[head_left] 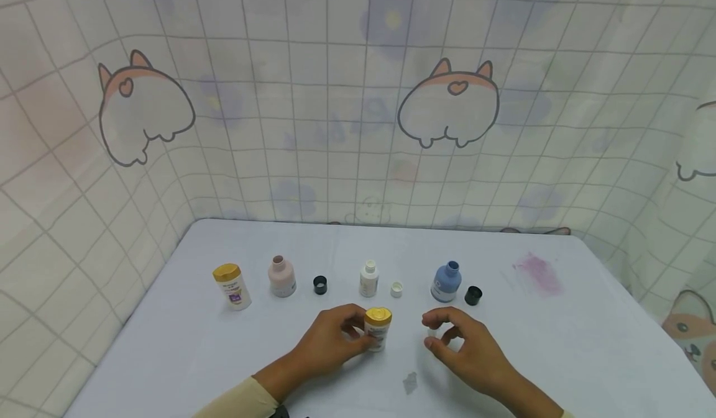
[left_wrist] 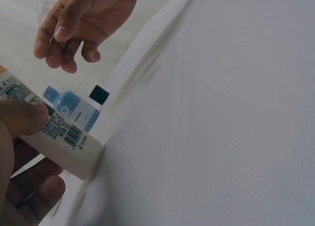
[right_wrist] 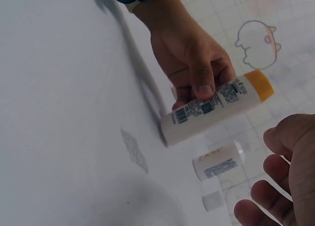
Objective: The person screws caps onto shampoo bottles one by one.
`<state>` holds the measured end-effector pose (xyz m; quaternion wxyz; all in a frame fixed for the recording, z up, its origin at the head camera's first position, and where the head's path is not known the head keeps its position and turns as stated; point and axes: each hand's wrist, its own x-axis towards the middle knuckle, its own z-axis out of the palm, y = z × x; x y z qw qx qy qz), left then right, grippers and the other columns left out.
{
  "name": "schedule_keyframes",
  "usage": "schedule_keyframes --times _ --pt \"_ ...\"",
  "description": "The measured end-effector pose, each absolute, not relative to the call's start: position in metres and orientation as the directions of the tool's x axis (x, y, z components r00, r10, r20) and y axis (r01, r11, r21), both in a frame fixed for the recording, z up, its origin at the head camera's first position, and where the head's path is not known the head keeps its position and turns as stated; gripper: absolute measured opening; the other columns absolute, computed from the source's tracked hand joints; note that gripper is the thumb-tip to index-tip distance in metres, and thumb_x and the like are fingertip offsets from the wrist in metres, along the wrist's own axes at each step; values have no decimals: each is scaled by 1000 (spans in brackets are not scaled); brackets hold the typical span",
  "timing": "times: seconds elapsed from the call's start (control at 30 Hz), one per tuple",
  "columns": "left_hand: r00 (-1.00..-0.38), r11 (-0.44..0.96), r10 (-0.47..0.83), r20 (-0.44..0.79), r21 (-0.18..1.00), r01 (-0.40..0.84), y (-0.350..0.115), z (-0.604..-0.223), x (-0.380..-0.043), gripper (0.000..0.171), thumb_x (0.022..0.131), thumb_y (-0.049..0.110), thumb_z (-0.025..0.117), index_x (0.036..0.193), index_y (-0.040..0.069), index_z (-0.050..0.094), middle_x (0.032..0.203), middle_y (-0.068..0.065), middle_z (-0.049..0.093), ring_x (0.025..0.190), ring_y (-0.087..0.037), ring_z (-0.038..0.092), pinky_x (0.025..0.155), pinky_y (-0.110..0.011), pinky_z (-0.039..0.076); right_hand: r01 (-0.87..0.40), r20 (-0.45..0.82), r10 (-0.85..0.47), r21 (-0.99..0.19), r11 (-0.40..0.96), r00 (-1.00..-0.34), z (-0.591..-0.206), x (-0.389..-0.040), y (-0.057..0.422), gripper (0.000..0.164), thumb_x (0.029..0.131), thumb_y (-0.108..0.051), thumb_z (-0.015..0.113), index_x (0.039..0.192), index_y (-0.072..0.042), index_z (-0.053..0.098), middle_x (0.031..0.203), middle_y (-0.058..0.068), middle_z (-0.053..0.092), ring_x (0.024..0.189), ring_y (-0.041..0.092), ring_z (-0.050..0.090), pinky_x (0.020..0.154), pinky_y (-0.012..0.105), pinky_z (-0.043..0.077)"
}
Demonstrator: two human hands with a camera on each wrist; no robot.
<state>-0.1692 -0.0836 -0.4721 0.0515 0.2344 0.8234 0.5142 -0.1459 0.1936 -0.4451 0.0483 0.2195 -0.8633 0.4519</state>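
Observation:
My left hand (head_left: 327, 341) holds a white bottle with a yellow cap (head_left: 378, 328) upright at the table's middle. Thumb on the near face and fingers behind, it grips the bottle's body, where the right wrist view shows dark print (right_wrist: 231, 105) and a barcode. The bottle's base is at the tabletop, and the cap is on. A short way to the right, my right hand (head_left: 467, 348) hovers over the table with bent, parted fingers and nothing held. Beyond the hands, a small open white bottle (head_left: 368, 279) stands beside its white cap (head_left: 396, 289).
Another yellow-capped white bottle (head_left: 233, 287) stands at the left. An open pink bottle (head_left: 282, 277) has a black cap (head_left: 320, 285) beside it. Towards the right, an open blue bottle (head_left: 446, 282) stands by another black cap (head_left: 473, 295). A grey mark (head_left: 411, 382) lies between the hands.

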Motion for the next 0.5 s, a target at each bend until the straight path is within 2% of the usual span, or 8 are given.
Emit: schedule_keyframes --times 0.13,0.33,0.5 --pt "-889 362 432 152 873 326 -87 -472 -168 32 80 27 76 108 22 61 104 12 63 88 -5 61 76 -25 53 -423 280 -338 -757 498 -898 -446 -145 194 27 84 -23 72 108 -28 60 102 -15 61 89 14 59 69 27 53" --pt "-895 359 423 141 881 308 -91 -471 -168 33 79 27 76 108 22 61 103 11 63 88 -7 62 77 -25 53 -403 252 -342 -763 506 -906 -448 -143 193 26 85 -26 71 109 -26 60 103 -15 61 83 12 60 70 29 53" --pt "-898 367 421 130 881 300 -95 -469 -168 34 79 29 76 109 22 61 104 11 63 88 -7 62 77 -24 53 -387 230 -343 -765 515 -911 -449 -142 194 26 86 -27 70 110 -24 60 103 -10 62 82 11 60 69 29 52"
